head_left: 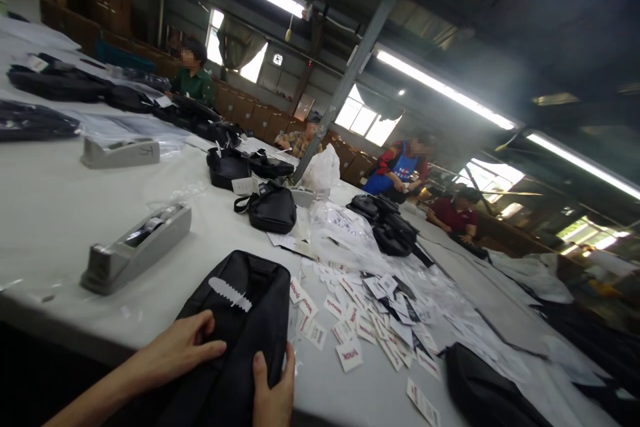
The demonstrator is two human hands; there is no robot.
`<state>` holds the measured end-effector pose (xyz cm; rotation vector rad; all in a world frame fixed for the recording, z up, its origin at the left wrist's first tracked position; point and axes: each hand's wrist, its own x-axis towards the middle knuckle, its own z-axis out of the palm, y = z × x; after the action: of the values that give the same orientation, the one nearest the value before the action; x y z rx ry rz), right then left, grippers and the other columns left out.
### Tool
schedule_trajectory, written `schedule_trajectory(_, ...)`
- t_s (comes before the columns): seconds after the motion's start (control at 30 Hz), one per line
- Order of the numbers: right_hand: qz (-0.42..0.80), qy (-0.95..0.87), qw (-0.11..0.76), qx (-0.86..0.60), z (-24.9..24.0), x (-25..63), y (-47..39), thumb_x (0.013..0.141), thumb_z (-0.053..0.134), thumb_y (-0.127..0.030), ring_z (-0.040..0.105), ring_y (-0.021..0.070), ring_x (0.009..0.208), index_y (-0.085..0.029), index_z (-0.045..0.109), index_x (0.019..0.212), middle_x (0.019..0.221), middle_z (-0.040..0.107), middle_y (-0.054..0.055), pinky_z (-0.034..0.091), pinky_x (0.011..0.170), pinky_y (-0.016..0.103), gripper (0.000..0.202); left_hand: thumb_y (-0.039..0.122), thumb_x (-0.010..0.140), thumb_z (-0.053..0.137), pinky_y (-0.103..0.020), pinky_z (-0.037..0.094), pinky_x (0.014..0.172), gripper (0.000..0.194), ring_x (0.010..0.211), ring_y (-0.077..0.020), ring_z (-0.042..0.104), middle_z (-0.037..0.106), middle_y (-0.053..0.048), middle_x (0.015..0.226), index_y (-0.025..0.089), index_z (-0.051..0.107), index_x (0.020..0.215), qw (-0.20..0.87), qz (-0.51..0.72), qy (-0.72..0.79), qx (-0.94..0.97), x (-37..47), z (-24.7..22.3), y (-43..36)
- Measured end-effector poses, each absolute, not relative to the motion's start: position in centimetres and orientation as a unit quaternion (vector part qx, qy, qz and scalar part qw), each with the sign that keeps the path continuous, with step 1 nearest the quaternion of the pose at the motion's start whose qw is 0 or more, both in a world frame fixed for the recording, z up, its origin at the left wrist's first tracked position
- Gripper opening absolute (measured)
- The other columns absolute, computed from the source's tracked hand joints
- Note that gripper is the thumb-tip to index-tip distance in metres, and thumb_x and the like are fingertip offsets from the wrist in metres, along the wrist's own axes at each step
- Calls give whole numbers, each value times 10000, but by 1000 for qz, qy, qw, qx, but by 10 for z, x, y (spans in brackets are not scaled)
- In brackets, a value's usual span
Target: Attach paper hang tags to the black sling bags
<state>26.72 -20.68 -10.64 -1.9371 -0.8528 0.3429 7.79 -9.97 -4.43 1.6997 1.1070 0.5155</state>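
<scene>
A black bag stands tilted at the table's near edge, directly in front of me. On its upper front lies a white strip with a jagged edge, whose kind I cannot make out. My left hand is closed on the bag's left side, thumb and curled fingers against the fabric. Gripping the lower right side is my right hand, its thumb on the front and its fingers around the edge. Printed white tags are scattered to the right of the bag.
Grey tape dispensers stand on the white table. Small black bags and clear plastic bags lie beyond. Another black bag is at the lower right. Several people work behind, one in a blue apron.
</scene>
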Motion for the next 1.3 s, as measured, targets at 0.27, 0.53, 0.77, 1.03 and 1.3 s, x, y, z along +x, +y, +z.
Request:
schedule_trajectory(0.27,146,-391,493,-763,-86,256,-185,880,431,-456,550,254,1144,-124,527,1238,1227,589,142,478,926,373,497,467,595,729,-315,509,700,543,810,-234,650,680,-36,904,218,487,1012,690,308,445,481,79,-27,-105)
schedule_trajectory(0.53,-61,-695,220,-682,-47,379,-191,778,567,-98,518,262,1108,-290,649,1055,1203,583,84,426,903,441,348,458,480,795,-355,562,651,609,747,-254,691,711,-44,881,221,509,962,717,366,453,382,89,-47,-102)
schedule_trajectory(0.77,60,-738,282,-611,-56,392,-166,804,525,-118,590,223,1025,-209,644,757,953,677,59,414,927,408,157,458,471,802,-330,551,622,630,714,-249,688,708,-53,844,213,511,974,725,366,467,350,92,-61,-96)
schedule_trajectory(1.03,91,-523,492,-690,0,377,-135,863,478,-426,577,145,563,-161,624,929,690,642,25,439,552,237,310,537,648,679,-315,516,703,519,788,-223,654,677,-38,846,206,518,1013,608,421,496,455,93,-50,-91)
schedule_trajectory(1.3,47,-656,326,-680,28,301,-122,872,467,-269,604,150,673,-221,678,820,746,671,20,365,617,244,222,388,734,546,-331,469,802,367,871,-243,620,691,-77,923,140,654,982,515,401,471,594,101,-18,-8)
